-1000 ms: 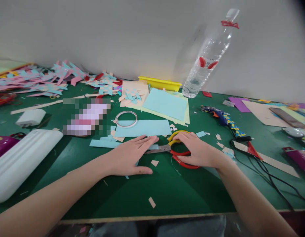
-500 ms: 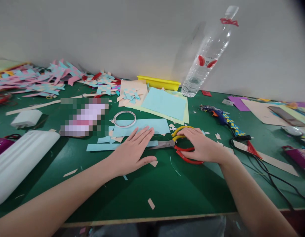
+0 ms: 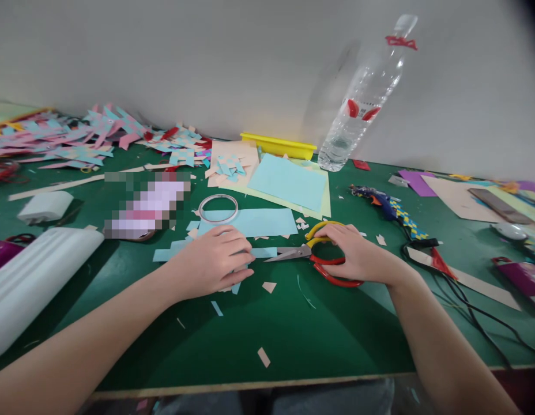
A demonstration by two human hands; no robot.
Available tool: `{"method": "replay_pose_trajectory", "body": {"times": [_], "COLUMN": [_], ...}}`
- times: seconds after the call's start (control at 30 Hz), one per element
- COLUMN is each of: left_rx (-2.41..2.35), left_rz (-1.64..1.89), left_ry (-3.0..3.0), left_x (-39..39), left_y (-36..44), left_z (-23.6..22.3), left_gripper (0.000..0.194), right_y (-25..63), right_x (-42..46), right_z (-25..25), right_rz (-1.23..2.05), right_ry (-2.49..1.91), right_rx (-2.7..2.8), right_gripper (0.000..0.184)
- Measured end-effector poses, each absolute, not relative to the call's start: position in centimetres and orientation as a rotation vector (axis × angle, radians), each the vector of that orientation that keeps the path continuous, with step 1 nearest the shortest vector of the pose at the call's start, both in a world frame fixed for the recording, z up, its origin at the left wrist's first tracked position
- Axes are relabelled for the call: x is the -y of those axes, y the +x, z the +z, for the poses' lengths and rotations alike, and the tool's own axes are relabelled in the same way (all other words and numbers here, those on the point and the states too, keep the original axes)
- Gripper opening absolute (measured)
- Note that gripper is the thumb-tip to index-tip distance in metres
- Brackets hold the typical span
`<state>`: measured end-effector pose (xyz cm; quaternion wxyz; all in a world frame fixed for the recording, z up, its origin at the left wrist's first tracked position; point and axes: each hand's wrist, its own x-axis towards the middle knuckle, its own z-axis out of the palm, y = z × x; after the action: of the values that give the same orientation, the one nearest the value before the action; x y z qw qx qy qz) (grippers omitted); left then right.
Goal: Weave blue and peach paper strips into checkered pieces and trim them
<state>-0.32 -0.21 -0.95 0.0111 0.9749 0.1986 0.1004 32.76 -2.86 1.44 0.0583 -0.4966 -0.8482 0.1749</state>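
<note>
My right hand (image 3: 351, 251) holds a pair of scissors (image 3: 300, 252), with fingers at the yellow handle and the thumb at the red one. The blades point left and are slightly parted. My left hand (image 3: 215, 262) lies curled over a narrow blue paper strip (image 3: 265, 252), whose right end reaches the blade tips. Its fingers are bent together, and what they grip is hidden. Small blue scraps show under and below that hand. Behind it lies a wider blue paper piece (image 3: 267, 222), with a white tape roll (image 3: 218, 208) resting on its left part.
Blue sheets (image 3: 291, 181) lie farther back before a yellow tray (image 3: 278, 146). A plastic bottle (image 3: 358, 104) leans against the wall. A phone (image 3: 149, 210), a white adapter (image 3: 46, 206) and a long white object (image 3: 42, 288) are left. A glue gun (image 3: 384, 204) and black cable (image 3: 466, 305) are right.
My left hand has gone from flat with stretched fingers to curled, and has shifted left and slightly nearer. The scissors have moved slightly right, and their blades are now a little apart.
</note>
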Motion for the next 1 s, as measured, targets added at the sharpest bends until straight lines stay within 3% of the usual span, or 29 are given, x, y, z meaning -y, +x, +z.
{"method": "replay_pose_trajectory", "body": {"times": [0.23,0.8,1.0], "left_rx": [-0.635,-0.701,-0.651], "left_rz": [0.345,0.303,0.253], "left_ry": [2.997,2.978,2.919], "left_x": [0.4,0.2,0.3], "left_y": [-0.4,0.6,1.3], "left_z": [-1.4,-2.5,-2.3], "left_gripper": [0.027,0.038,0.065], "right_y": [33.1,33.7,33.5], "right_x": [3.1,2.6,2.4], "right_z": [1.6,1.2,0.9], "right_rz": [0.611,0.535,0.527], "right_ry": [-1.549,-1.486,-1.466], "right_rx": [2.540,2.542,2.546], "right_gripper": [0.049,0.042,0.041]}}
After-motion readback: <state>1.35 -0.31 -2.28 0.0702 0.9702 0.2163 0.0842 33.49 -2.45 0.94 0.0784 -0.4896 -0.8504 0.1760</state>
